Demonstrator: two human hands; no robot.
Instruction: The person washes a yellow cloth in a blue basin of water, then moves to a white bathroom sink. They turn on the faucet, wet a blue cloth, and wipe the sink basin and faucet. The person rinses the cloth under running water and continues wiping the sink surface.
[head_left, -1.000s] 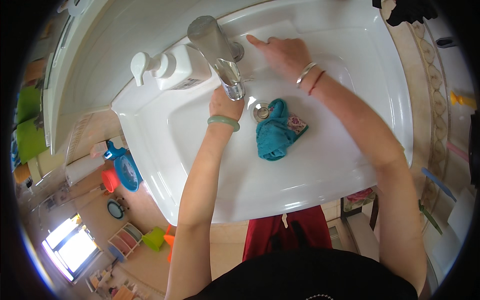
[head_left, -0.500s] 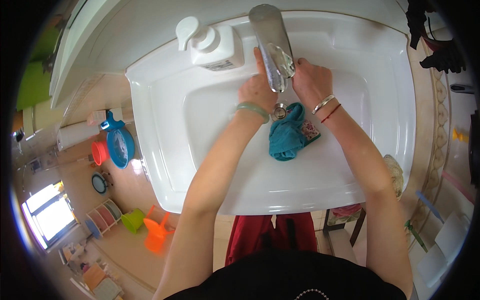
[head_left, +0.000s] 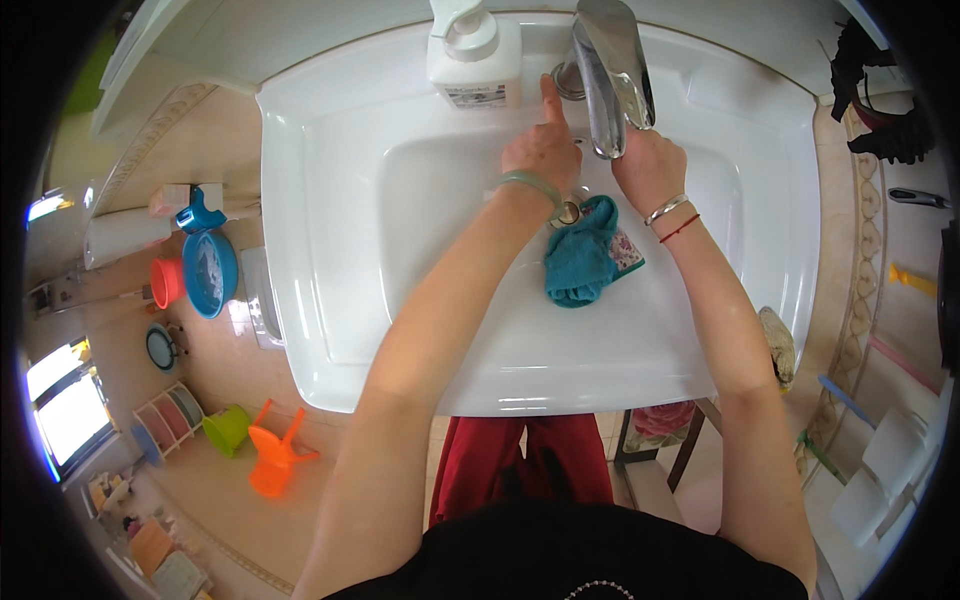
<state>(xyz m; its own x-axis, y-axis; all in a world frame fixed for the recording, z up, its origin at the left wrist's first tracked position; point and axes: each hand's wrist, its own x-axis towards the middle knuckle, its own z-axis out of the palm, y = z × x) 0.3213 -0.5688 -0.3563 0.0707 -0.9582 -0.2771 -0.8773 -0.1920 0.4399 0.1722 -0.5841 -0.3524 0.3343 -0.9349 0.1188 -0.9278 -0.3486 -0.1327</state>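
Note:
My left hand (head_left: 541,155) is at the left of the chrome faucet (head_left: 615,75), its index finger stretched out by the faucet's base and its other fingers bent and partly hidden. My right hand (head_left: 650,168) is closed beside the spout's right side; the spout covers its fingertips, so whatever they hold, if anything, is hidden. A crumpled teal cloth (head_left: 578,265) with a floral-patterned patch (head_left: 627,252) lies in the white sink (head_left: 450,330), just below my hands. It lies against the metal drain (head_left: 568,213).
A white pump bottle (head_left: 476,65) stands on the sink's back ledge, left of the faucet. A beige sponge-like pad (head_left: 776,347) lies at the sink's right rim. On the floor to the left are a blue basin (head_left: 210,275), a red bucket (head_left: 167,283) and an orange stool (head_left: 276,460).
The whole view has shifted, so the faucet and bottle appear farther up and to the right. Both hands stay beside the faucet, and the teal cloth still lies in the sink.

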